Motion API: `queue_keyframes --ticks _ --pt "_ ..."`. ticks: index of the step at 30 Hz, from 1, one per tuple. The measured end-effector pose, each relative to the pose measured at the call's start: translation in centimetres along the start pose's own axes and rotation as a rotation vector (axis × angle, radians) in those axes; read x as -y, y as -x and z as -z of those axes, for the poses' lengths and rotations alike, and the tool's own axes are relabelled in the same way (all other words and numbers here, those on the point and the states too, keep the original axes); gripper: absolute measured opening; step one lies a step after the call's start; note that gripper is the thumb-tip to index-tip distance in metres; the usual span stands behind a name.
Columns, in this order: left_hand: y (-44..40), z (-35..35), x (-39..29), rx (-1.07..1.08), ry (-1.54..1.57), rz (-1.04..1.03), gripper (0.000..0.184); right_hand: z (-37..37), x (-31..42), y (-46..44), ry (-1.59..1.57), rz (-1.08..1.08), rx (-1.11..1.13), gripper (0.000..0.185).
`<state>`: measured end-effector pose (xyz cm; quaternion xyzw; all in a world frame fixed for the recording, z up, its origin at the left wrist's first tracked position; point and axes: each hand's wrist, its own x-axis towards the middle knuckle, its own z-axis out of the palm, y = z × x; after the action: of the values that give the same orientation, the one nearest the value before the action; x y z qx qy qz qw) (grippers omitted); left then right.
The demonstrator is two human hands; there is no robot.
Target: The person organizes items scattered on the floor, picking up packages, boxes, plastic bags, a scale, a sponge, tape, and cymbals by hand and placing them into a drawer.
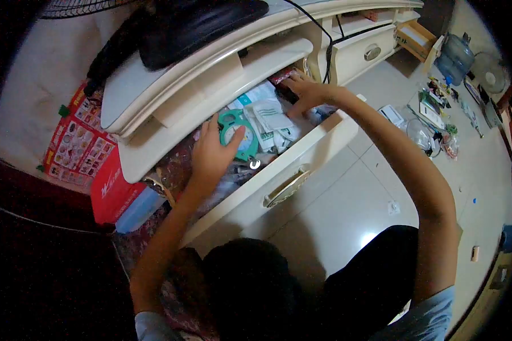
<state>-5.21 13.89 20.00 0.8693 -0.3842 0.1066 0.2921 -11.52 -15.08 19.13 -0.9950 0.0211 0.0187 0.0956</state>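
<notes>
Pale tiled floor (pixel 347 187) w/ scattered items (pixel 432 113) incl. a blue jug (pixel 456 55) & fan (pixel 490 74) at upper R; cream cabinet (pixel 125 94) w/ drawer (pixel 242 196) pulled out. L hand (pixel 213 150): fingers & thumb spread, thumb over the face of the green dial (pixel 231 132), which lies in the drawer; firmness of contact n/d. R hand (pixel 307 95): fingers spread nr. the red packet (pixel 283 75) at the drawer's far end; whether touching, cannot tell. White packets (pixel 270 116) lie betw. the hands, beside the dial. Black cable (pixel 329 54) hangs past R wrist. Red bag (pixel 111 187) stands L of drawer.
</notes>
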Motion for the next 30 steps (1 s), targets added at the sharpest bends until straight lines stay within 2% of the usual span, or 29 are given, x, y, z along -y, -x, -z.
queue_keyframes --ticks 2,3,6,8,10,12,14,16,18,21,22,26,29,30 --pt "0.4 0.8 0.0 0.07 -0.115 0.015 0.061 0.8 0.3 -0.6 0.13 -0.072 0.152 0.097" --pt "0.5 1.3 -0.1 0.102 -0.172 0.022 0.061 1.1 0.7 -0.4 0.068 -0.064 0.126 0.091" --pt "1.3 3.6 0.4 0.101 -0.026 -0.059 0.054 3.3 1.1 1.5 -0.16 -0.033 0.018 0.068" --pt "1.8 5.8 -0.5 0.068 -0.131 -0.176 0.046 5.5 2.5 5.2 -0.382 -0.004 -0.095 0.05" --pt "2.2 7.6 -2.2 0.111 -0.121 -0.239 0.04 5.4 3.3 9.2 -0.545 -0.022 -0.343 0.033" --pt "2.2 9.3 -3.8 0.234 -0.008 -0.243 0.034 3.7 5.3 14.9 -0.618 -0.087 -0.635 0.029" --pt "2.4 9.8 -6.8 0.323 0.124 -0.275 0.029 0.9 7.4 21.8 -0.538 -0.19 -0.864 0.021" --pt "3.0 9.0 -9.2 0.41 0.202 -0.372 0.025 -1.5 11.0 28.2 -0.777 -0.429 -0.948 0.012" --pt "2.4 8.1 -11.4 0.519 0.237 -0.575 0.023 -4.7 13.8 32.6 -1.004 -0.598 -1.095 0.009" --pt "3.3 5.3 -14.3 0.842 0.292 -0.592 0.023 -10.1 15.9 37.9 -1.05 -0.89 -1.235 0.008" --pt "4.0 4.2 -15.0 0.867 0.335 -0.637 0.021 -11.9 16.4 39.0 -1.053 -1.0 -1.257 0.008" --pt "6.1 -0.5 -18.1 1.137 0.369 -0.687 0.02 -19.4 16.3 40.7 -1.029 -1.007 -1.357 0.009" --pt "10.6 -5.1 -17.9 1.263 0.518 -0.764 0.021 -23.3 16.5 44.0 -0.944 -1.01 -1.304 0.015" --pt "10.6 -6.3 -17.7 1.35 0.512 -0.716 0.022 -22.4 16.3 44.5 -0.861 -1.12 -1.187 0.02"
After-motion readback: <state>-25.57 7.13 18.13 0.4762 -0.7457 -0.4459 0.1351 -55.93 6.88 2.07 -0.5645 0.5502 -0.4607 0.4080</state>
